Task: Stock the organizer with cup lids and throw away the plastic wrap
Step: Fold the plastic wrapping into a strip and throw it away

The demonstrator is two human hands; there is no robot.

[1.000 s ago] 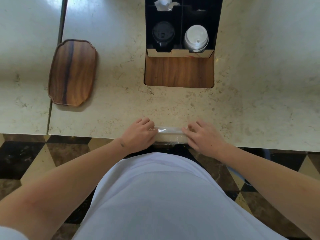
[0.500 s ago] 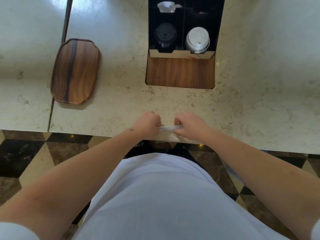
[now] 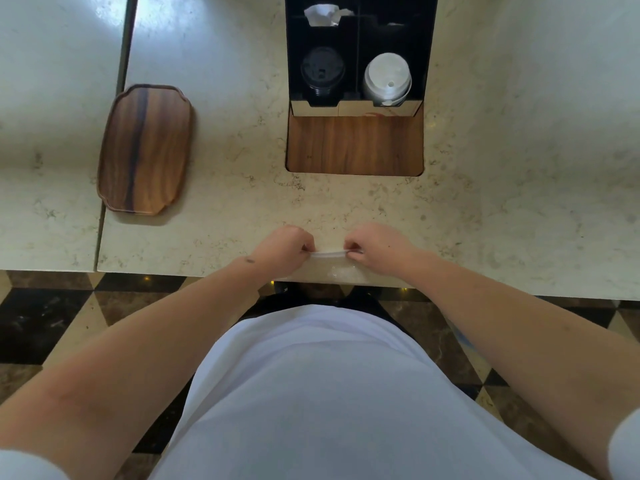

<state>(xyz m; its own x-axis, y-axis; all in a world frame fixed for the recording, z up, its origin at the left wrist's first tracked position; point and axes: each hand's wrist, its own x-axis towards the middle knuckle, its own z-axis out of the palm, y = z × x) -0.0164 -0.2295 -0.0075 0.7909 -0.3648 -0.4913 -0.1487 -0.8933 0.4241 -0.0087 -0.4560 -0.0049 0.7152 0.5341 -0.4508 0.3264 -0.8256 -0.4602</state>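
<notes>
Still on the unwrapping step, left hand [image 3: 284, 249] and right hand [image 3: 375, 245] both pinching the plastic wrap [image 3: 329, 255] taut, probably needs tearing open next.

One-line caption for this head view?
Both hands, left and right, pinch a plastic-wrapped sleeve at the counter edge, below the organizer.

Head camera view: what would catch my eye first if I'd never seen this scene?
The left hand and right hand pinch a strip of clear plastic wrap taut at the marble counter's near edge. Farther back, a black organizer holds black lids beside white lids. A wooden tray lies at left.
</notes>
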